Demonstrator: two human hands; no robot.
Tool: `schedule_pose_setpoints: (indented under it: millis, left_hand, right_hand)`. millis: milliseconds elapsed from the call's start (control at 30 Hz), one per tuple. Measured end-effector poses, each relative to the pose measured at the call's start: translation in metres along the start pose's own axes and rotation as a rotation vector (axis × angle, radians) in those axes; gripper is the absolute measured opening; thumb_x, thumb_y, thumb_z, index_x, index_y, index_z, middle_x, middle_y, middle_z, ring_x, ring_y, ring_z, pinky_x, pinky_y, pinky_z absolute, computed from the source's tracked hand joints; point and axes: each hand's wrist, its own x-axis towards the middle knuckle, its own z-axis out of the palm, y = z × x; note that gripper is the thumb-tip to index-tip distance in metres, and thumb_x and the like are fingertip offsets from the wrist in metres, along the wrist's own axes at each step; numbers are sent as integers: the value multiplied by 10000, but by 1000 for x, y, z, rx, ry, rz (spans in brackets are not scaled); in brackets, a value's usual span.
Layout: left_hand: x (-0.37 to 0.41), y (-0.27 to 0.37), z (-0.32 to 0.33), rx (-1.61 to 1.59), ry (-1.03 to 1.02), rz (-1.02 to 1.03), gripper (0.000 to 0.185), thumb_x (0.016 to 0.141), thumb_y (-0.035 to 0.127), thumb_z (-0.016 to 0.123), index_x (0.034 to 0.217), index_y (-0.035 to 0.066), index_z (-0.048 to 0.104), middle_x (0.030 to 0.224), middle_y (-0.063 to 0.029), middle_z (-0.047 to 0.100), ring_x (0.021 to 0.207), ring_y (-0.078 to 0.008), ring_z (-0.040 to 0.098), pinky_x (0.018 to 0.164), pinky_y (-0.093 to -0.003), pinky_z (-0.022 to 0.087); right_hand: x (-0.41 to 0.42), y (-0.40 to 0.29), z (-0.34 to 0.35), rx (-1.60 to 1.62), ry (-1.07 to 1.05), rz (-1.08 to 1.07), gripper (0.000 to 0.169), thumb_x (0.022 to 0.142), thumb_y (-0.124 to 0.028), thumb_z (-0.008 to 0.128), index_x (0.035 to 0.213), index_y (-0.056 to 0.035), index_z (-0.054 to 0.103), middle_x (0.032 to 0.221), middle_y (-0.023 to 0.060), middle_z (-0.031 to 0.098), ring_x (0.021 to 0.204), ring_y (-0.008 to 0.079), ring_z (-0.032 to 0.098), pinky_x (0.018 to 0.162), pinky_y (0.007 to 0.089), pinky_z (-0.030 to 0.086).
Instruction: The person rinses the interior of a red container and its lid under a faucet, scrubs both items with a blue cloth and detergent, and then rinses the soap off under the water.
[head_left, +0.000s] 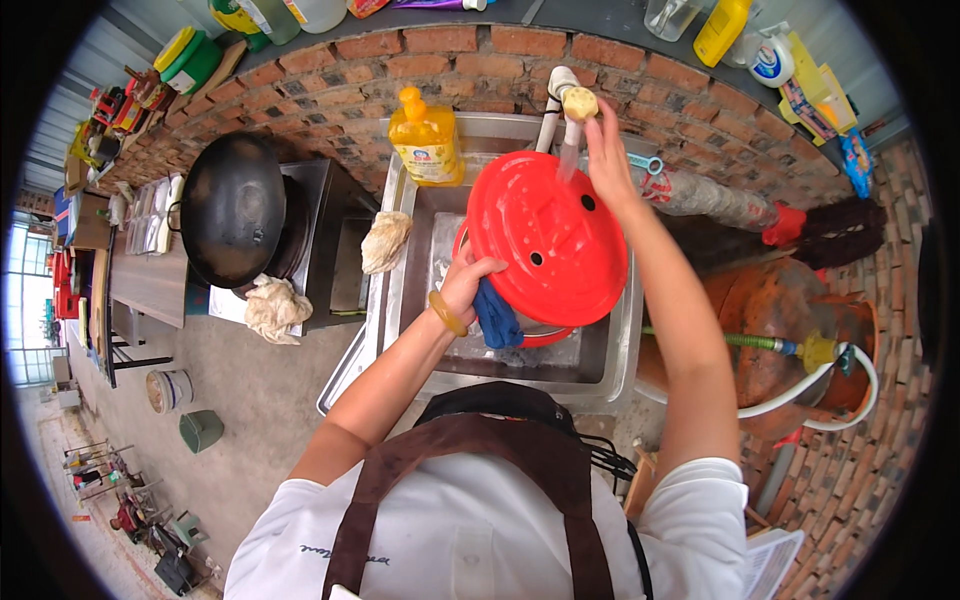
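Note:
My left hand grips the near left rim of a round red plastic lid, thumb on top. The lid is wet, tilted, and has two dark holes. A dark blue cloth hangs just below it by my left hand. Under the lid, part of a red-rimmed bucket shows in the stainless steel sink; the lid hides most of it. My right hand is raised at the tap's pale yellow knob, fingers extended along its right side. A clear stream or tube runs from the white tap pipe towards the lid.
A yellow dish soap bottle stands at the sink's back left corner, with a crumpled rag on the left rim. Further left, a black wok rests on a stove. To the right stands a rusty gas cylinder with a hose.

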Motion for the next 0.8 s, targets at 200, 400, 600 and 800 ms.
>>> schedule_pose_setpoints:
  millis: [200, 400, 600, 800]
  left_hand:
    - [22, -16, -27, -130, -47, -119, 612, 748, -62, 541, 1329, 76, 410, 1264, -116, 539, 1112, -247, 565, 960, -381, 475]
    - [35, -29, -62, -280, 45, -156, 560, 714, -53, 537, 1257, 69, 474, 1185, -125, 589, 1035, -276, 602, 901, -408, 508]
    - [46, -51, -65, -257, 45, -161, 620, 710, -51, 517, 1317, 23, 417, 1205, -155, 578, 1066, -298, 594, 948, -427, 484]
    - [50, -42, -82, -263, 79, -142, 590, 701, -18, 512, 1288, -8, 454, 1198, -174, 589, 1060, -300, 600, 954, -423, 475]
  right_hand:
    - [-57, 50, 60, -670, -143, 220, 661, 900, -468, 491, 1384, -33, 374, 1418, 228, 358, 1323, 375, 328, 1080, 513, 251]
    - [-118, 20, 68, -553, -425, -188, 615, 926, -446, 446, 1432, -117, 329, 1496, 149, 270, 1374, 363, 248, 1109, 535, 172]
    - [-73, 72, 40, -795, -250, 103, 671, 909, -461, 476, 1448, -111, 286, 1515, 155, 222, 1387, 391, 194, 1119, 540, 145]
    - [-118, 10, 74, -557, -435, -178, 668, 883, -422, 533, 1425, -93, 324, 1487, 130, 302, 1383, 336, 248, 1125, 526, 121]
